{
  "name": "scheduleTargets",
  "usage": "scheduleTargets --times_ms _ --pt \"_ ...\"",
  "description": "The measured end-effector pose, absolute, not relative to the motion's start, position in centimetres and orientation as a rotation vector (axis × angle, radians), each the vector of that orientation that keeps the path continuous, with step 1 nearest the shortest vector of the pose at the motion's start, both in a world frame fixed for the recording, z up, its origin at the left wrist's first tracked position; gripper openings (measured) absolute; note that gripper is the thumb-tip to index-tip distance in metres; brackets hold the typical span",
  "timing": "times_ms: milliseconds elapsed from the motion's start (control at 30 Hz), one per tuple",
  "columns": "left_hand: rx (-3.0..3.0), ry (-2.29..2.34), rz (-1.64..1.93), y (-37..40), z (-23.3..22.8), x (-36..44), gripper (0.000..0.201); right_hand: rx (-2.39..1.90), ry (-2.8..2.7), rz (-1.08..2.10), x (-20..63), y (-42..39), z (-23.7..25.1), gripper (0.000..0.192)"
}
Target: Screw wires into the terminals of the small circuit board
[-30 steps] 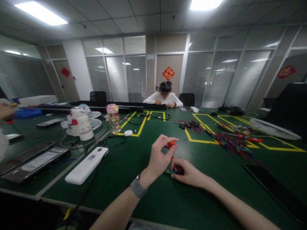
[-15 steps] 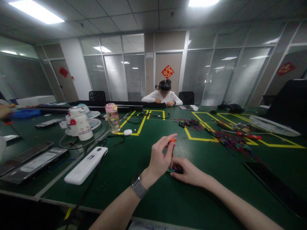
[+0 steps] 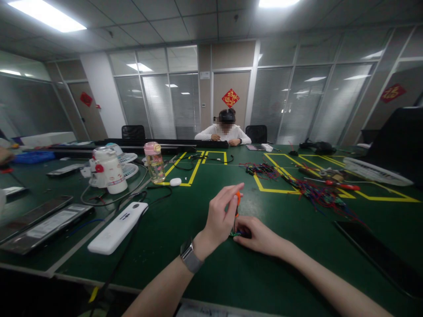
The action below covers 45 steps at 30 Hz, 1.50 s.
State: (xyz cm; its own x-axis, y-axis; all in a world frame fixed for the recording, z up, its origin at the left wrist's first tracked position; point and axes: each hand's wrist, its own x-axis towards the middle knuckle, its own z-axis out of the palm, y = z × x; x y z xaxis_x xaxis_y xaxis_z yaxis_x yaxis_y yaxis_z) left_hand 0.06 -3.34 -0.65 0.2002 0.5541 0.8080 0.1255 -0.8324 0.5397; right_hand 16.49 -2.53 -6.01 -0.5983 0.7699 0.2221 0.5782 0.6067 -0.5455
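left hand [image 3: 220, 216] dipping slightly lower than before, fingers pinching one orange screwdriver [image 3: 237, 199] upright, right hand [image 3: 259, 235] fingers pressing one small circuit board [image 3: 235, 234] onto green surface [image 3: 165, 233], one smartwatch [image 3: 191, 256]

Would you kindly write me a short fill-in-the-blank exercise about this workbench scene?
1. The left hand grips a small screwdriver with an ____ handle.
2. The right hand steadies a small green ____ on the table.
3. The clear bottle has a ____ lid.
Missing words: orange; circuit board; pink.

The left hand [image 3: 222, 215] has closed tighter around the screwdriver [image 3: 237, 203].
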Motion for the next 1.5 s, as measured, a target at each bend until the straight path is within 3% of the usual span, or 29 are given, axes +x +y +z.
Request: scheduleTargets --times_ms 233,433,733,1000,1267,1500 --pt "2.187 0.741 1.818 -3.4 -0.5 0.1 0.017 -1.072 -2.389 0.585 16.5 -2.6 -5.9 0.01" --pt "2.109 0.664 1.673 -3.5 -0.5 0.1 0.031 -1.067 -2.389 0.578 16.6 -2.5 -6.2 0.009" --pt "2.148 0.764 1.804 -3.3 -0.6 0.3 0.018 -1.07 -2.402 0.562 16.5 -2.5 -6.3 0.011" --pt "2.111 0.651 1.67 -3.7 -0.7 0.3 0.032 -1.03 -2.4 0.645 16.8 -2.3 -6.3 0.015" --pt "2.166 0.804 1.851 -3.4 -0.7 0.3 0.014 -1.052 -2.432 0.764 17.5 -2.7 -4.8 0.024" --pt "2.116 0.714 1.744 -3.6 -0.8 0.3 0.03 -1.074 -2.425 0.811 17.6 -2.7 -4.6 0.023"
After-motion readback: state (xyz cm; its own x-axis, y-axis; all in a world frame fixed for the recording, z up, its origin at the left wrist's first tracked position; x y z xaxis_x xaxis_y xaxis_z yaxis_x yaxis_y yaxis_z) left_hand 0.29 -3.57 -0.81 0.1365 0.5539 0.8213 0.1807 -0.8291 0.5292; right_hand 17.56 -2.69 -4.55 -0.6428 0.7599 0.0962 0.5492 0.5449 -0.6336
